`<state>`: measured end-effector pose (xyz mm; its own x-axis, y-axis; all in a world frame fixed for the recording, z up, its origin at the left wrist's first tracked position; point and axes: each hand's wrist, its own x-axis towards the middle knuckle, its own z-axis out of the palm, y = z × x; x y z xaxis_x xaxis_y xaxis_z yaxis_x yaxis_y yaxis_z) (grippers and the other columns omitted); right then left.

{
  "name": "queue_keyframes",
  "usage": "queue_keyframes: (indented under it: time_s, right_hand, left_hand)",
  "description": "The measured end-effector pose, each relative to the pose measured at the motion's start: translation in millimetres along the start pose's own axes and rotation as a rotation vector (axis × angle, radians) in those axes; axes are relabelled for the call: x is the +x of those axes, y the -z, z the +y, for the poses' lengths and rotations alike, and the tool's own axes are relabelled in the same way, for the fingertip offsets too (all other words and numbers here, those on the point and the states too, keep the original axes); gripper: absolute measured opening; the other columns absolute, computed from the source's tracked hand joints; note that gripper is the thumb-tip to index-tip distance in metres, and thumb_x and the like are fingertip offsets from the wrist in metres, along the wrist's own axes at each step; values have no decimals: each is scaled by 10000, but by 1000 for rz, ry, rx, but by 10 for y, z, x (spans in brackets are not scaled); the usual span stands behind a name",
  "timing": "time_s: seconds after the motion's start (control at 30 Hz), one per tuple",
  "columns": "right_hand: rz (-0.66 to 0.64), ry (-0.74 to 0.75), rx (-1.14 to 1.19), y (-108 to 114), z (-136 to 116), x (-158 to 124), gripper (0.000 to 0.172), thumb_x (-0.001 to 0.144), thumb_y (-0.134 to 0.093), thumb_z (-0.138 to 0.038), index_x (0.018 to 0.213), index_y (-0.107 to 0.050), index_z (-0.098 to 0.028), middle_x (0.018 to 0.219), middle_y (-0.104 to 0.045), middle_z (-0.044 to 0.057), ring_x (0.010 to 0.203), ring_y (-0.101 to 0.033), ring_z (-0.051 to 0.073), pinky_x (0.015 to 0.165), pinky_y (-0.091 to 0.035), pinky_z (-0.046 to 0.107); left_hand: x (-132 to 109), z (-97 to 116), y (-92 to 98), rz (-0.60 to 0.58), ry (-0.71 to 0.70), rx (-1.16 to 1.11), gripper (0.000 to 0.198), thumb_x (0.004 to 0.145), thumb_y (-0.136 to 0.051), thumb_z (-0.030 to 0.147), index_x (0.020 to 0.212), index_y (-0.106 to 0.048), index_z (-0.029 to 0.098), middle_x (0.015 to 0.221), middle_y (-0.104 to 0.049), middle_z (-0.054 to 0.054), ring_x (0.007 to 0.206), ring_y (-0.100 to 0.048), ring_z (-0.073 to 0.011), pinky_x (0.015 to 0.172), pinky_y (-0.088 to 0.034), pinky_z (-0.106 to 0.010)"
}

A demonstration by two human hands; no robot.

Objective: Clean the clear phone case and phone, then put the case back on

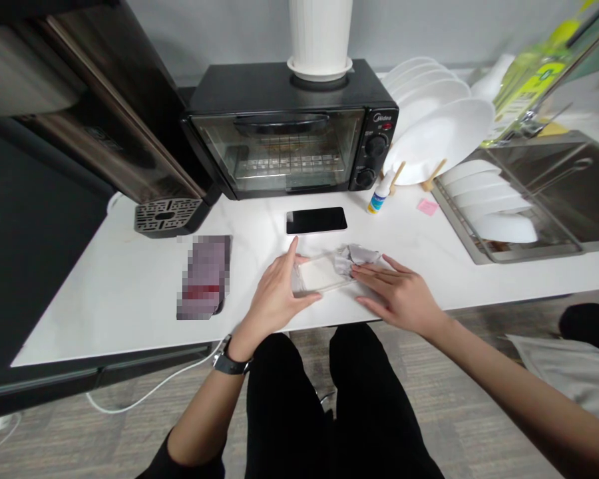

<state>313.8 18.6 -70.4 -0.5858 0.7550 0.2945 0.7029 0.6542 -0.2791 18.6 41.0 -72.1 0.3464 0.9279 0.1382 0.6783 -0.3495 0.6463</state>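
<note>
A clear, flat rectangular case [320, 274], whitish in the middle, lies on the white counter [130, 279] near its front edge. My left hand [275, 287] is around its left end, thumb along the near edge and fingers at the far edge. A crumpled grey cloth [355, 257] covers the case's right end. My right hand [397, 293] presses its outstretched fingers on this cloth, thumb apart. Just beyond the case lies a phone [316, 220] with a dark screen. Behind it to the right stands a small spray bottle [381, 193] with a blue and yellow label.
A black toaster oven [289, 146] with a white pot [321, 33] on top stands behind. White plates [444, 133] fill a rack beside the sink [544, 193]. A pink note [428, 207] lies nearby. Left are a dark machine's drip tray [164, 214] and a blurred-out phone-shaped object [205, 276].
</note>
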Motion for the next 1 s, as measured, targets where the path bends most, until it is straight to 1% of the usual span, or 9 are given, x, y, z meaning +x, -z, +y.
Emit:
queue_keyframes:
  time_s: [0.07,0.13,0.3,0.4,0.5,0.63,0.8,0.9,1.0]
  right_hand:
    - [16,12,-43,-6,29,14,497,1061,-546,-476,1472,-622,-206,1418,-703,98,1287,-698,288,1260,-387,579]
    - [41,0,-81,-53,6,99,545,1062,-531,-516,1455,-627,-149,1411,-703,143,1281,-700,305,1267,-367,589]
    - [80,-65,-53,-289,-269,452,697,1004,-573,-634,1389,-651,-59,1387,-696,237,1305,-671,364,1234,-419,572]
    - [39,16,75,-384,-480,572,750,979,-594,-672,1428,-619,-71,1415,-682,225,1338,-649,350,1255,-396,549]
    - [-29,125,209,-361,-561,563,698,990,-605,-643,1467,-597,-133,1443,-679,166,1381,-623,302,1282,-353,539]
    - [-95,180,248,-215,-433,420,542,1035,-605,-521,1470,-602,-199,1451,-680,110,1383,-627,269,1262,-387,541]
    - [-70,132,129,-44,-132,150,444,1073,-556,-448,1434,-626,-200,1445,-687,86,1354,-651,249,1251,-414,515]
    - [-28,100,-11,32,23,8,423,1094,-519,-416,1445,-616,-200,1412,-710,80,1319,-676,244,1265,-389,520]
    - [12,80,-111,28,66,4,481,1094,-505,-444,1460,-599,-146,1411,-705,130,1302,-687,276,1258,-380,559]
  left_hand:
    - [5,3,-2,-4,1,4,1262,794,-888,375,1699,-9,340,1386,-653,-84,1320,-592,-316,1147,-428,-515]
    - [10,5,-4,-9,-7,9,1263,801,-883,367,1700,5,341,1391,-660,-85,1342,-584,-319,1160,-414,-522]
    - [19,-18,6,-1,-47,-21,1267,794,-888,422,1705,-13,323,1393,-670,-100,1338,-600,-323,1148,-434,-511]
    - [12,-44,17,-12,-38,-25,1223,803,-875,402,1707,-54,324,1406,-661,-109,1331,-609,-320,1144,-446,-500]
    - [2,-61,19,-23,-23,8,1179,823,-843,344,1709,-67,300,1408,-644,-122,1315,-610,-317,1133,-455,-496]
    - [-1,-61,5,-21,-51,8,1183,822,-848,360,1704,-63,293,1397,-642,-117,1309,-611,-313,1126,-458,-493]
    - [4,-46,-7,-12,-59,12,1213,807,-875,369,1700,-57,307,1408,-652,-108,1364,-575,-327,1151,-423,-522]
    - [8,-36,-3,-19,-54,7,1235,801,-881,363,1702,-38,318,1401,-661,-97,1360,-577,-331,1158,-417,-527]
    - [14,-32,2,-18,-42,-3,1279,787,-893,360,1701,0,346,1395,-670,-77,1333,-598,-323,1166,-410,-530]
